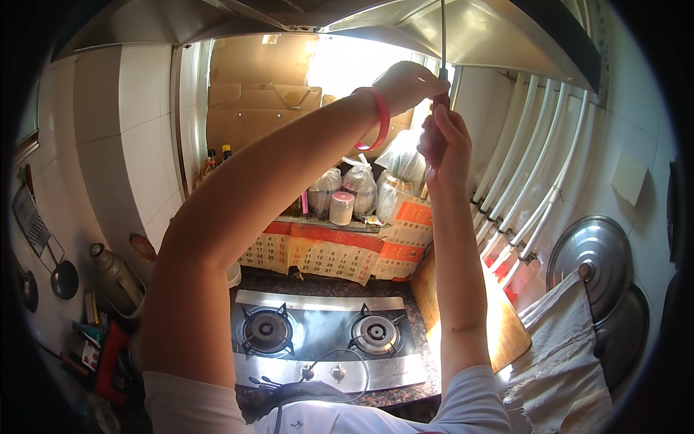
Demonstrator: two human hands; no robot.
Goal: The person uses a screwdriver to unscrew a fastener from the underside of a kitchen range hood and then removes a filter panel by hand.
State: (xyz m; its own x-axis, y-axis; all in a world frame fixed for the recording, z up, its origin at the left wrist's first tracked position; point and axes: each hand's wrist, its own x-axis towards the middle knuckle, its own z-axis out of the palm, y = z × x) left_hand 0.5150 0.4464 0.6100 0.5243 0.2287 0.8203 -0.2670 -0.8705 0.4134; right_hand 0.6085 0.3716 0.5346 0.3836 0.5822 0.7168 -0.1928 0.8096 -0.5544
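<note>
In the head view, a thin dark cord point(443, 36) is seen as a nearly straight, upright line in front of the metal range hood point(506, 36), thickened near the hands into a narrow, dark sleeve point(443, 74). Its matt length is set off against the paler hood, and its visible lower part is placed high above the stove point(325, 336), at the right side of the bright window point(347, 61). Just under the sleeve, the cord is held in the narrow grip of the left hand point(410, 81), whose wrist is ringed by a pinkish-red band point(383, 116). The right hand point(451, 141) is raised directly below, thumb upward and fingers curled; whether anything is held in that grip cannot be told. The cord's lower end is hidden by the fingers, and its upper end is cut off by the top edge. Detail in the window is washed out by glare. The wooden board point(506, 336) is partly covered by the right forearm, and the speckled surface point(397, 396) is mostly hidden beneath the stove. The tools by the left wall are dim and hard to make out.
</note>
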